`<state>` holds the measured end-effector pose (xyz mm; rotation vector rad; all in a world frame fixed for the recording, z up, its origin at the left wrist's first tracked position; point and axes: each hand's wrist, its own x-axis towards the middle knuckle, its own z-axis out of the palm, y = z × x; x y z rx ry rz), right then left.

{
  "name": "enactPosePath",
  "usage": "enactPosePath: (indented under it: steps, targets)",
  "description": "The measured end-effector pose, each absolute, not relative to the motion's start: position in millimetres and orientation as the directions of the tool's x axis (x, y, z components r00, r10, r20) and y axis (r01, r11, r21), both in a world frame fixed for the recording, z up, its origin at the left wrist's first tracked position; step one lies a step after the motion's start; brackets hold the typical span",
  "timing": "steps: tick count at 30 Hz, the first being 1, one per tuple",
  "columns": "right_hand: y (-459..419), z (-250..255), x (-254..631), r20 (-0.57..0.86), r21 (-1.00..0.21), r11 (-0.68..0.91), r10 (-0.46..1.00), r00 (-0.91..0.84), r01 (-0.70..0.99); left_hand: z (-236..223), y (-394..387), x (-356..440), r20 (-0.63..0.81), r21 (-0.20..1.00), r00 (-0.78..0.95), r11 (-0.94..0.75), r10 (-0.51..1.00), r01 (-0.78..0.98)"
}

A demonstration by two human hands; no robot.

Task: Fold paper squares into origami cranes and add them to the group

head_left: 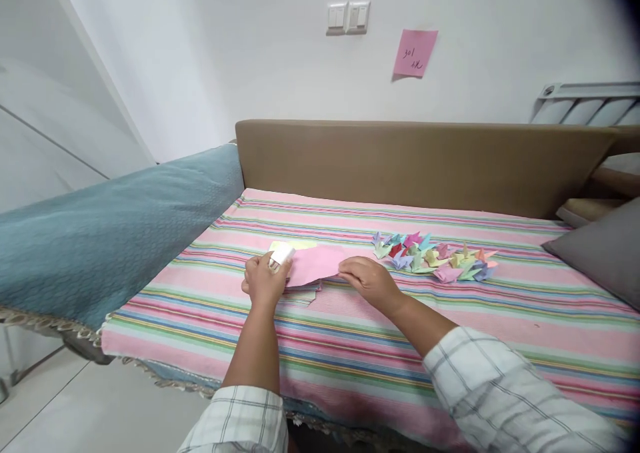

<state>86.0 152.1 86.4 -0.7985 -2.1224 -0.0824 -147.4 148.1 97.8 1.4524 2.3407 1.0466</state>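
A sheet of pink paper (316, 265) is stretched between my two hands above the striped cover. My right hand (367, 278) pinches its right edge between thumb and fingers. At its left end, my left hand (265, 281) is closed around a small white block-like object (283, 254), whose kind I cannot make out. The left thumb lies against the paper's edge; whether it grips the paper too is unclear. Yellow paper (304, 245) shows behind the pink sheet, and pale sheets (300, 298) stick out below it. Folded paper cranes (431, 258) in several colours lie right of my right hand.
The striped cover (210, 320) lies over a sofa seat with a brown backrest (400, 166). A blue-draped armrest (150, 220) bounds the left side. A grey cushion (605, 253) sits at the right. A pink note (415, 53) and light switches (347, 18) are on the wall.
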Motion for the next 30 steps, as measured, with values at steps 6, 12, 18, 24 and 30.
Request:
enactPosePath:
  steps: [6,12,18,24,30]
  targets:
    - [87.3,68.4,157.2,0.666,-0.201,0.693,0.615,-0.422,0.692,87.5,153.5,-137.7,0.213,0.457,-0.368,0.24,0.905,0.856]
    - [29.7,39.6,188.9,0.502,-0.354,0.558,0.79,-0.352,0.75,91.9,135.8,-109.6,0.489,0.403,-0.182,-0.036,0.853,0.914]
    - [9.7,28.9,193.1,0.45,-0.519,0.442,0.869,-0.206,0.732,61.4,76.8,-44.9,0.359,0.361,0.617,-0.713,0.701,0.6]
    - [7.3,22.8,191.9,0.423,-0.525,0.481,0.863,-0.275,0.702,21.8,52.8,-21.4,0.261,0.214,0.608,-0.659,0.75,0.721]
    - [16.4,21.8,206.0,0.306,-0.464,0.448,0.891,-0.336,0.764,15.5,67.2,-31.4,0.305,0.299,0.624,-0.694,0.72,0.655]
